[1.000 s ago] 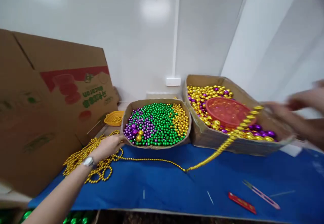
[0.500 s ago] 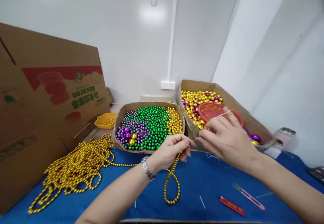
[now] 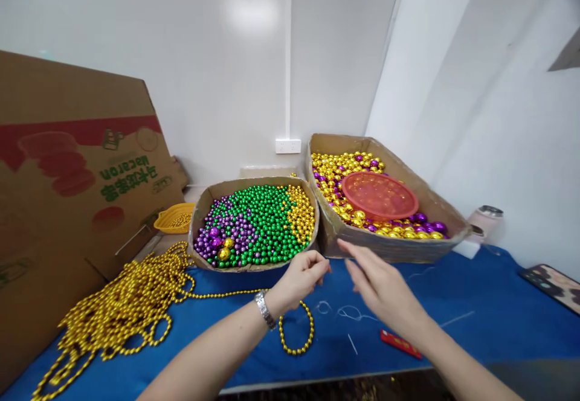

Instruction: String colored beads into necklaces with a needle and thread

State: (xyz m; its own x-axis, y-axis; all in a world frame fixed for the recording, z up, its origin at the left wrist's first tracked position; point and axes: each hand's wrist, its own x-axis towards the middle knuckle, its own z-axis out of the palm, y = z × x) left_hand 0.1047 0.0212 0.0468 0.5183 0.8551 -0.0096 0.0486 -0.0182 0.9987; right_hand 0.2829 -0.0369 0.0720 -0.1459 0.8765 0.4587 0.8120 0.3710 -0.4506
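Observation:
My left hand [image 3: 300,277], with a silver watch on the wrist, is pinched shut on the end of a gold bead strand [image 3: 294,334] that loops down onto the blue table cover [image 3: 453,322]. My right hand [image 3: 378,286] hovers just to its right, slightly blurred, fingers stretched out and holding nothing that I can see. A thin white thread [image 3: 347,312] lies on the cover below the hands. The strand runs left into a big heap of gold bead strands [image 3: 122,304].
A cardboard tray of green, purple and gold beads [image 3: 256,223] sits behind the hands. Right of it stands a box of larger gold and purple balls [image 3: 435,208] with a red plastic lid [image 3: 378,194]. A large cardboard box [image 3: 67,177], yellow basket [image 3: 174,218], red cutter [image 3: 400,344], bottle [image 3: 484,223], phone [image 3: 555,283].
My left hand came from the heap to the middle, pinching the strand. My right hand swung in, pinched a thread, then opened and dropped lower. The strand's loop now lies on the cover.

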